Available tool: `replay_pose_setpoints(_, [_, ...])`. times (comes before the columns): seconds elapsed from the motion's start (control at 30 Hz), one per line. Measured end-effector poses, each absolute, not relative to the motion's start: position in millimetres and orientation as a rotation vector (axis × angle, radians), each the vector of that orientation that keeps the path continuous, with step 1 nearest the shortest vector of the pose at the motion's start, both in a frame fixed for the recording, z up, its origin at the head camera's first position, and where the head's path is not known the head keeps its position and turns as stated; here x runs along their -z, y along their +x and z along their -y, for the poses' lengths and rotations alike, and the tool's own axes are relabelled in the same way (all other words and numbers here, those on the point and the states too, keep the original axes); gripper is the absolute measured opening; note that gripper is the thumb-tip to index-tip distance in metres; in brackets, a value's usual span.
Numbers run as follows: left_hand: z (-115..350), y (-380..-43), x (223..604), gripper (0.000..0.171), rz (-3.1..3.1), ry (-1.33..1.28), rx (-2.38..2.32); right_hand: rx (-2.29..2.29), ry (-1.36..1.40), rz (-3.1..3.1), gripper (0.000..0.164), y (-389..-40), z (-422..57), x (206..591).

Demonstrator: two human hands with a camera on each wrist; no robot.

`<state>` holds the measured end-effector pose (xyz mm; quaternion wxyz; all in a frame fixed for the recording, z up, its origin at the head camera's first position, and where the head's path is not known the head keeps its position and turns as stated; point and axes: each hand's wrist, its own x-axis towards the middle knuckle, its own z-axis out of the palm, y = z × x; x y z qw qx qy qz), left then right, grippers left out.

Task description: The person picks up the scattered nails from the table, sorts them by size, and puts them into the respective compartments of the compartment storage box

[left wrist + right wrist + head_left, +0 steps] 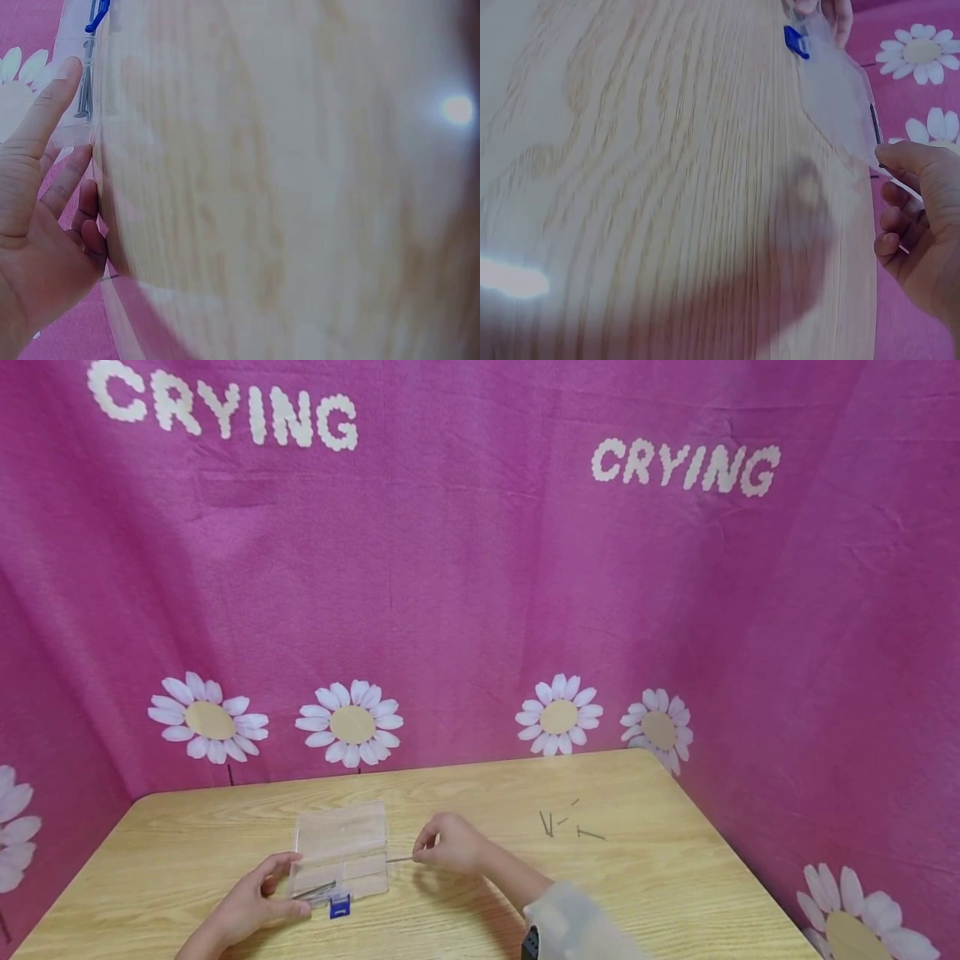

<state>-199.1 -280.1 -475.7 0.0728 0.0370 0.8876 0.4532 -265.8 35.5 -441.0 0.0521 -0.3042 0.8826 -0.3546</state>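
Observation:
An open clear plastic box (360, 870) with a blue latch (340, 906) lies on the table, its lid (341, 827) folded back. Several long dark nails (315, 891) lie in its front left part, seen also as nails (86, 86) in the left wrist view. My left hand (251, 897) holds the box's left end, thumb along the front, fingers at the far side. Just off the box's right side, my right hand (453, 845) pinches one nail (400, 860) between thumb and forefinger. The nail (875, 124) points toward the box; its gripped end is partly hidden.
Several loose nails of different lengths, such as one nail (591, 833), lie on the wooden table (645, 893) to the right of my right hand. A pink curtain (465, 610) with flowers hangs behind the table's far edge and along both sides.

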Motion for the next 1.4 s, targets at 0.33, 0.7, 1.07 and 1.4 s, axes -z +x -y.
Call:
replay_pose_setpoints(0.33, [280, -198, 476, 0.079, -2.674, 0.129, -1.383, 1.091, -0.906, -2.686, 0.006, -259, -9, 443])
replay_pose_setpoints(0.7, [279, -196, 474, 0.078, -2.683, 0.124, -1.376, 1.1, -0.877, -2.678, 0.007, -252, 11, 447])
replay_pose_setpoints(1.07, [280, -197, 475, 0.078, -2.687, 0.132, -1.367, 1.088, -0.835, -2.692, 0.007, -245, 24, 448])
replay_pose_setpoints(1.4, [281, -198, 477, 0.078, -2.674, 0.126, -1.385, 1.102, -0.814, -2.67, 0.007, -245, 26, 455])
